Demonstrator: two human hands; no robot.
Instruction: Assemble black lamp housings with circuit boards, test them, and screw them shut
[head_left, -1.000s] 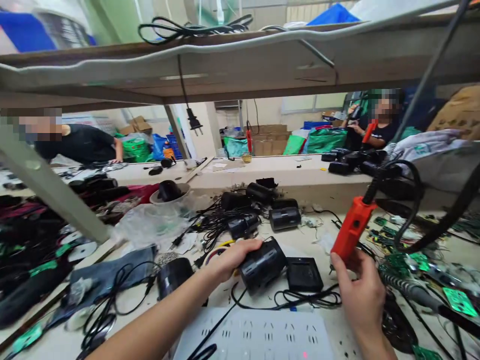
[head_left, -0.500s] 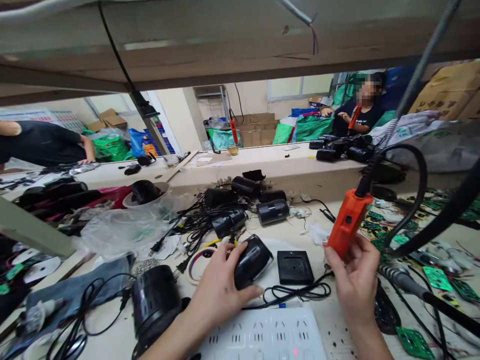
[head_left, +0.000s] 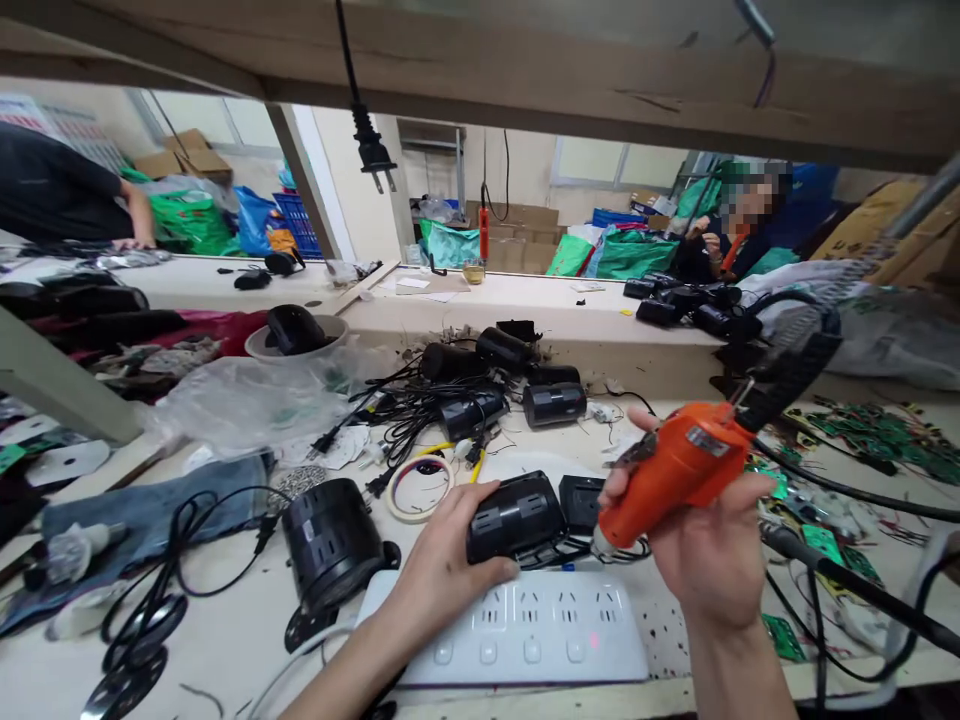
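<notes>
My left hand (head_left: 442, 565) is wrapped round the left end of a black cylindrical housing (head_left: 516, 515), which lies on its side just behind a white power strip (head_left: 525, 640). In my right hand (head_left: 709, 555) is an orange electric screwdriver (head_left: 675, 470), tilted with its tip down to the left and its cable end up to the right. The tip is near a square black part (head_left: 581, 500) and a coiled black cable, to the right of the housing. A roll of tape (head_left: 421, 490) lies behind my left hand.
A larger black housing (head_left: 334, 540) stands at the left, beside a grey cloth (head_left: 157, 535). More black housings (head_left: 555, 404) and cables lie behind. Green circuit boards (head_left: 900, 435) spread at right. A plug (head_left: 373, 150) hangs from the shelf. Two people are across the bench.
The screwdriver has swung from nearly upright to tilted, its tip now down-left. The housing under my left hand has turned to lie more sideways. The camera view has shifted, and the hanging plug shows.
</notes>
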